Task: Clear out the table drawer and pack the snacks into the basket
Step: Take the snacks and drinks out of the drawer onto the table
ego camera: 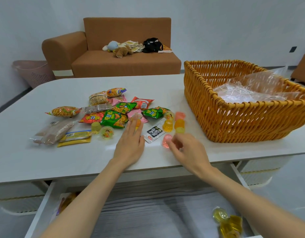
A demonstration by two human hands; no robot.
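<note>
Sorting snacks (114,115) left of the basket (234,121) was in hand: left hand (131,141) fingers straight, right hand (189,152) fingers blurred, grip indeterminate; loading judged next.

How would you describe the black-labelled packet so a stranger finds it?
Start at the wicker basket on the white table. Left of it, at the snack pile's near edge, a packet lies beside yellow jelly cups. It alone has a black label with white writing.
</note>
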